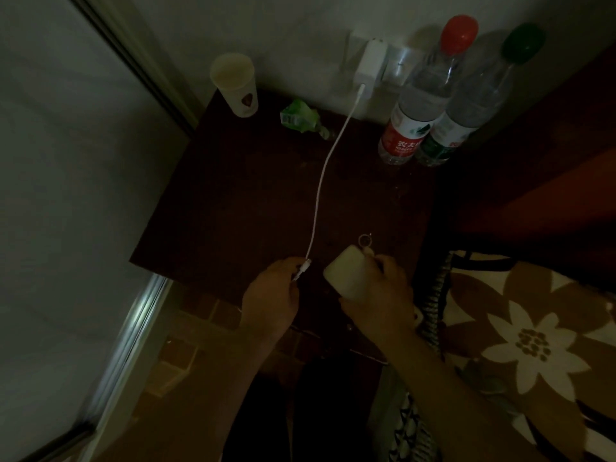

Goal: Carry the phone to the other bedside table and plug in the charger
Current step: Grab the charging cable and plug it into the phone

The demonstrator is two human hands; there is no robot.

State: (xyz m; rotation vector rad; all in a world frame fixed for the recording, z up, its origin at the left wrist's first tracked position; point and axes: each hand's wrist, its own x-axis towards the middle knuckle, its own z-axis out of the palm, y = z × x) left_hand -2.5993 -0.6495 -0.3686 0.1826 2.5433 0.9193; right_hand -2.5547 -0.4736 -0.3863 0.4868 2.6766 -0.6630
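A dark wooden bedside table (240, 201) fills the middle of the view. A white charger brick (370, 68) sits in the wall socket at the back. Its white cable (320, 191) runs down across the tabletop to my left hand (273, 298), which pinches the plug end near the table's front edge. My right hand (376, 295) holds the phone (346, 275), pale-cased and tilted, with its end facing the plug. The two are a short gap apart. A small ring (364, 240) hangs off the phone case.
A paper cup (235, 83) and a crumpled green wrapper (300, 116) stand at the back left. Two water bottles, red-capped (420, 95) and green-capped (473, 98), stand at the back right. The flowered bedcover (526, 335) lies to the right, a sliding door (66, 195) to the left.
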